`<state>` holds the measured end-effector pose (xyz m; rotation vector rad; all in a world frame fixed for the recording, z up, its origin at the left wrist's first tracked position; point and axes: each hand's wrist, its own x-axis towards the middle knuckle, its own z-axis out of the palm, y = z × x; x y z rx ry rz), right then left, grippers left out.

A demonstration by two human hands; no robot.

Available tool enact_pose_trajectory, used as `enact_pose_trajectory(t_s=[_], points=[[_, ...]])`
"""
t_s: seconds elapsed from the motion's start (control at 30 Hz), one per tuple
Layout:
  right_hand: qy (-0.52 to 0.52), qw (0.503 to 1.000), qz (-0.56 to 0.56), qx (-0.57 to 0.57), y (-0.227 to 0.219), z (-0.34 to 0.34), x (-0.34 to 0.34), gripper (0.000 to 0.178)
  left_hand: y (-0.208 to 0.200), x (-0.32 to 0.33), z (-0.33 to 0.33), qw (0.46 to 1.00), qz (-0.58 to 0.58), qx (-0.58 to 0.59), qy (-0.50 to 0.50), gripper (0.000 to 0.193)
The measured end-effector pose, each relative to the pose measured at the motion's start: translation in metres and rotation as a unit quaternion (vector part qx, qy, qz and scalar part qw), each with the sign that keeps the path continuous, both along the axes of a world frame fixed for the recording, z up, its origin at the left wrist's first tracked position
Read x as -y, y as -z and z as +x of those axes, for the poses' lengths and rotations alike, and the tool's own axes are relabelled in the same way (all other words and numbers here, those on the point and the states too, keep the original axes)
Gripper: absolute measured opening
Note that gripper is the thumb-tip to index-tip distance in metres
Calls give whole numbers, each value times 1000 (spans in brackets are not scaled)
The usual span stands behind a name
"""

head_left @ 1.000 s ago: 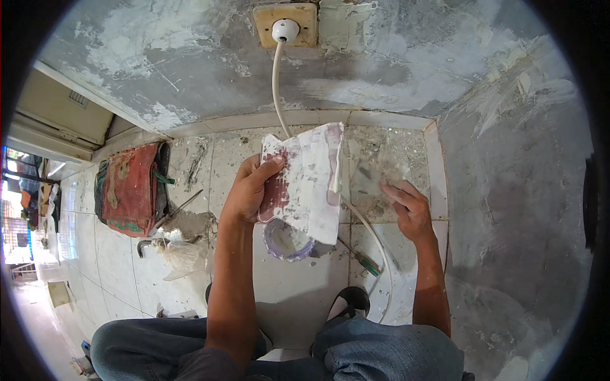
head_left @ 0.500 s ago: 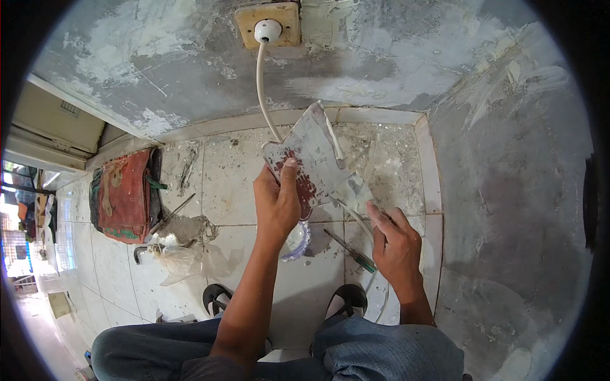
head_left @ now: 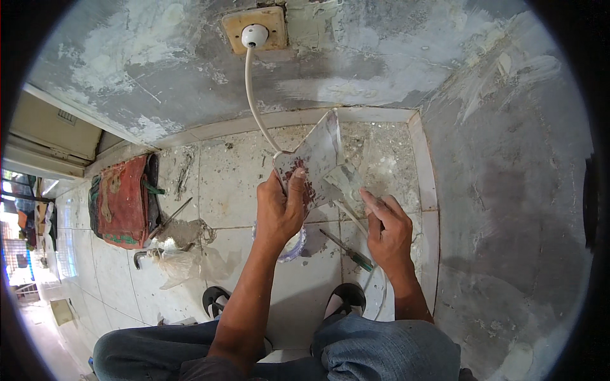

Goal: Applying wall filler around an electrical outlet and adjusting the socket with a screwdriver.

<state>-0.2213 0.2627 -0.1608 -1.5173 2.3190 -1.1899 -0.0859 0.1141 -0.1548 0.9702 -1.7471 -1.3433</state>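
My left hand (head_left: 279,204) is closed around the near end of a flat putty board (head_left: 316,152), its thumb lying over patches of worn red paint. The board is whitish and smeared, widens away from me and is tilted. In my right hand (head_left: 389,230) I grip a putty knife (head_left: 345,180), index finger stretched along it; its handle is mostly hidden by the fingers. The blade lies against the board's right edge. Below the board a round tub with a pale lilac rim (head_left: 293,249) stands on the floor, partly covered by my left hand and the board.
A green-handled screwdriver (head_left: 359,259) lies near my right foot. To the left are a red bag (head_left: 124,202), another thin tool (head_left: 175,216) and a crumpled plastic bag (head_left: 184,265). A white cable (head_left: 251,95) hangs from a wall plate (head_left: 272,28). Grey patched walls stand ahead and right.
The putty knife's blade has moved up and left onto the board's right edge. The board has turned slightly, and the white strip along its right edge shows less.
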Motion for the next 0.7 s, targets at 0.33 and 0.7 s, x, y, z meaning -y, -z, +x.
enact_pose_trajectory(t_s=[0.33,0.7], points=[[23,996,-84,-3,-3,-12,18,40,14,-15,1,995,52,53,62,28],[14,986,-165,6,-41,-38,45,37,5,7,7,999,-20,41,-4,12]])
